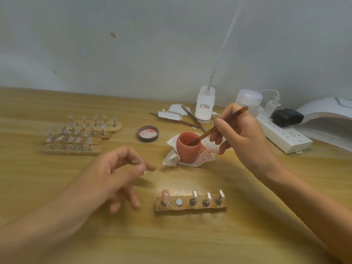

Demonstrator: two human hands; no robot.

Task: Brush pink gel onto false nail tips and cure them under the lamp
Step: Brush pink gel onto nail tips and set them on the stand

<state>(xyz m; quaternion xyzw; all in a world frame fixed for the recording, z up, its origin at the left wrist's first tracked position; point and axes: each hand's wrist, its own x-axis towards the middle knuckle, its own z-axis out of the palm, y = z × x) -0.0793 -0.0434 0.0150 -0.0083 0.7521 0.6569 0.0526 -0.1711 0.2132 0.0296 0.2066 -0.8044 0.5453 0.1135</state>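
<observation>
Both my hands were over the wooden table [247,235]. My right hand [245,138] pinched the brown brush [222,124] between thumb and fingers, its tip inside the pink gel jar [187,151] on a tissue [171,157]. My left hand [118,174] pinched a blurred clear nail tip [137,161], the other fingers loosely spread. Near me, the wooden holder [190,208] carried one pink tip [165,195]; the curing lamp [327,115] stood far right.

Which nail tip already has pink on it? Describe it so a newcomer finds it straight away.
On the table, find the short wooden strip lying alone nearest the camera. The pink tip stands at its left end as seen. The three other tips on that strip are clear, and the spot beside it holds none.
</observation>
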